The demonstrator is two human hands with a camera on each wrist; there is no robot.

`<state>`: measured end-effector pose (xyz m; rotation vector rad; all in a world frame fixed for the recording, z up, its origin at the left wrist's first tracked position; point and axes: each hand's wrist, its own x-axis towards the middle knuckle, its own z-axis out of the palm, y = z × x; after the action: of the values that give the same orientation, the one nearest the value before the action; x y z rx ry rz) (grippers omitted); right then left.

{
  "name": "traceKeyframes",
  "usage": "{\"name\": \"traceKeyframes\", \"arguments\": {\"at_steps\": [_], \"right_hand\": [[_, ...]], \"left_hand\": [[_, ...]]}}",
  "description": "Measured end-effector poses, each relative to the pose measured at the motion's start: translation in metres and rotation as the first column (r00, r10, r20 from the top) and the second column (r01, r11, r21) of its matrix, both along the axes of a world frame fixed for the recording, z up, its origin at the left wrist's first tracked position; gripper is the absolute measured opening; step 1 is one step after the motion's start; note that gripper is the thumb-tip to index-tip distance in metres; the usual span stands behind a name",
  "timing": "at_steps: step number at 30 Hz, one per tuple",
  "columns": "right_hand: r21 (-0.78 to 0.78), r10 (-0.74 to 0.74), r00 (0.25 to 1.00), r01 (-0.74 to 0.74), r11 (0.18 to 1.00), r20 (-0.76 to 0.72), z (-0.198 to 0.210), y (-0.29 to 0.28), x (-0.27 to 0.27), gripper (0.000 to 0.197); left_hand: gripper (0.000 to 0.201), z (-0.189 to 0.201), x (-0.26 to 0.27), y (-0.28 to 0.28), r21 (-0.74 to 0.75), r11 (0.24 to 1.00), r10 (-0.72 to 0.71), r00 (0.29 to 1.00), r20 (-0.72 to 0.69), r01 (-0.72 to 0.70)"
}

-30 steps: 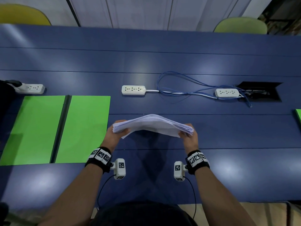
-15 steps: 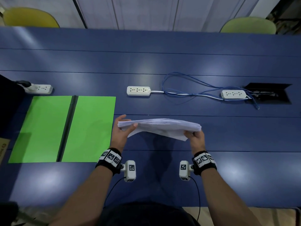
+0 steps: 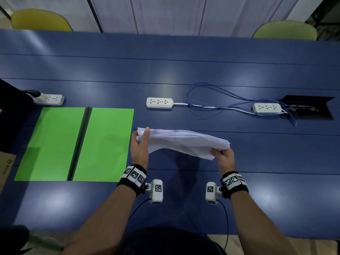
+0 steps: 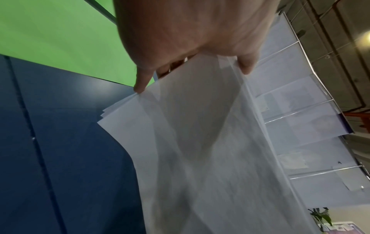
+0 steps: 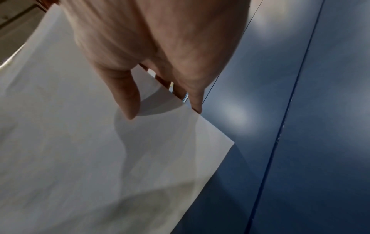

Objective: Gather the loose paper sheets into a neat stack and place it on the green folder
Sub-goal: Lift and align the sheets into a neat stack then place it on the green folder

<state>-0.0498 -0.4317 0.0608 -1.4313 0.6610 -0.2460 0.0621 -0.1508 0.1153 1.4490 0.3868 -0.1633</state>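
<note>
my left hand (image 3: 139,146) and right hand (image 3: 223,157) pinch the floppy paper stack (image 3: 182,141) by its ends at frame centre; i'd support underneath.

Long blue table (image 3: 184,67), seams running across, glossy with soft ceiling-light reflections. Two chairs at far edge: yellow chair (image 3: 40,20) left, pale green chair (image 3: 285,30) right. Behind them, pale panelled wall (image 3: 165,13) with vertical joints.

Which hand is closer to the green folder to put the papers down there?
Probably the left hand. It grips the paper stack at the end right beside the green folder; the right hand holds the far end.
</note>
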Motion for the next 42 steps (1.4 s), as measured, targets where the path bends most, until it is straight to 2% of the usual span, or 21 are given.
{"name": "traceKeyframes", "arguments": {"at_steps": [2,6,11,14,15,18,21,28,36,42], "right_hand": [[0.003,0.0,1.0,0.0,1.0,-0.002,-0.001,0.0,0.0,0.033],[0.003,0.005,1.0,-0.005,1.0,-0.006,-0.003,-0.001,0.0,0.038],[-0.008,0.0,1.0,0.0,1.0,-0.016,-0.004,-0.002,-0.002,0.037],[-0.01,0.006,1.0,-0.006,1.0,-0.022,-0.005,-0.003,-0.002,0.036],[-0.008,0.004,1.0,-0.004,1.0,-0.027,-0.005,-0.003,-0.002,0.036],[-0.007,0.007,1.0,-0.007,1.0,-0.03,-0.005,-0.003,-0.002,0.037],[-0.004,-0.003,1.0,0.003,1.0,-0.026,-0.002,0.0,0.0,0.036],[-0.01,0.005,0.999,-0.005,1.0,-0.043,-0.007,-0.004,-0.002,0.034],[-0.013,0.004,0.999,-0.004,1.0,-0.038,-0.004,-0.002,0.0,0.038],[-0.008,0.005,1.0,-0.005,1.0,-0.031,-0.003,-0.001,0.001,0.036]], "left_hand": [[0.048,-0.001,0.001,0.0,0.028,1.0,0.0,1.0,0.007,0.0],[0.073,0.0,0.001,-0.003,0.174,0.985,0.007,1.0,0.021,-0.01],[0.066,0.003,0.002,-0.005,0.21,0.976,0.058,0.998,0.03,-0.063],[0.045,0.004,0.002,-0.006,0.206,0.975,0.076,0.996,0.043,-0.084],[0.043,0.005,0.002,-0.007,0.227,0.97,0.076,0.996,0.046,-0.084],[0.057,0.007,0.001,-0.007,0.266,0.961,0.064,0.996,0.068,-0.08],[0.062,0.007,-0.001,-0.006,0.295,0.953,0.048,0.995,0.085,-0.071],[0.043,0.008,0.001,-0.004,0.291,0.953,0.057,0.993,0.103,-0.085],[0.053,0.009,0.0,-0.003,0.321,0.946,0.022,0.998,0.067,-0.042],[0.043,0.008,0.003,-0.002,0.305,0.951,0.021,0.995,0.1,-0.051]]}}
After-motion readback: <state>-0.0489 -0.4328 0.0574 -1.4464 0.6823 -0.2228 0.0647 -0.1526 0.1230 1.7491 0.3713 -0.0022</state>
